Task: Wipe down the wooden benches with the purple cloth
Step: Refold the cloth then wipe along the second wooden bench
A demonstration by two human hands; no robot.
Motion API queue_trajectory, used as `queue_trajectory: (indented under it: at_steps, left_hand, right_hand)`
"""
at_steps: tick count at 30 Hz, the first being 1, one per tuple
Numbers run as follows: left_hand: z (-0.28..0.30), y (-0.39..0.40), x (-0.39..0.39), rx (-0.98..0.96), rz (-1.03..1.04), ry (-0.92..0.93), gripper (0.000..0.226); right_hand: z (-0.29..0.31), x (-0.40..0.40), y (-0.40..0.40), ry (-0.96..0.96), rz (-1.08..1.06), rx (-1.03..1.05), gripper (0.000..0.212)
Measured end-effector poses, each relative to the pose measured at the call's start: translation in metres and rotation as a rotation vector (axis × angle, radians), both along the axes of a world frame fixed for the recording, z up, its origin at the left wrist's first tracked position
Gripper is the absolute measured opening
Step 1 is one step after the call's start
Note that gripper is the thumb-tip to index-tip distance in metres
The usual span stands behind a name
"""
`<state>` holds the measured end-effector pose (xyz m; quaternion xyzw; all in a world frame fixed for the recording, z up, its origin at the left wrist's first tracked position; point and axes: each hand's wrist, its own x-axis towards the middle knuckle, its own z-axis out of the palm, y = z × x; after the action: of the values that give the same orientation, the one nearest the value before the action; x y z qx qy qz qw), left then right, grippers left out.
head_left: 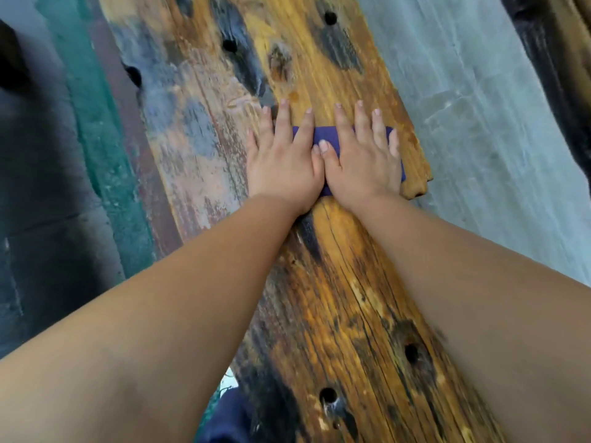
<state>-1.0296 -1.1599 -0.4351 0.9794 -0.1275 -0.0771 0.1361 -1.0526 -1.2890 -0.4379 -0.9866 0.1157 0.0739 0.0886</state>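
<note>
Wiping step, mid-stroke by the look of it. Both hands sit flat on the purple cloth (pixel 323 135), which lies across the bench (pixel 345 282) plank near its right edge. Left hand (pixel 283 164) and right hand (pixel 364 161) are side by side with thumbs touching, fingers straight and slightly spread, pressing down rather than gripping. Next move probably needs steady downward pressure while sliding along the grain, watching that notch in the right edge.

The purple cloth (pixel 323 135) is pressed flat onto the wooden bench (pixel 348 282) by the left hand (pixel 283 163) and right hand (pixel 364 161) (thumbs touching), near the bench's right edge.
</note>
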Motion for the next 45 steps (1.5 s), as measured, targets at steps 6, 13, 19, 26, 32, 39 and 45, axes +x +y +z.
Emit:
queue_trajectory:
  at_steps: [6, 13, 19, 26, 32, 39, 45]
  left_hand:
    - [0.003, 0.059, -0.057, 0.003, 0.069, 0.031, 0.059]
    - [0.002, 0.104, -0.137, 0.053, 0.212, 0.059, 0.058]
    - [0.004, 0.107, -0.176, 0.02, 0.304, 0.056, 0.056]
    - [-0.001, 0.099, -0.169, -0.038, 0.267, 0.039, 0.056]
    - [0.001, 0.102, -0.153, 0.003, 0.24, 0.03, 0.059]
    - [0.002, 0.106, -0.108, -0.014, 0.275, 0.037, 0.06]
    - [0.0, 0.112, -0.03, -0.006, 0.28, 0.037, 0.06]
  right_hand:
    - [0.005, -0.05, 0.058, 0.026, 0.089, -0.007, 0.067]
    - [0.008, -0.106, 0.097, 0.03, 0.294, -0.053, 0.071]
    - [0.01, -0.139, 0.093, 0.033, 0.408, -0.031, 0.07]
    - [0.0, -0.136, 0.101, 0.023, 0.324, -0.072, 0.061]
    - [0.006, -0.115, 0.099, 0.064, 0.392, -0.107, 0.063]
    - [0.006, -0.062, 0.1, 0.06, 0.449, -0.123, 0.064]
    - [0.004, 0.015, 0.109, 0.046, 0.427, -0.123, 0.065]
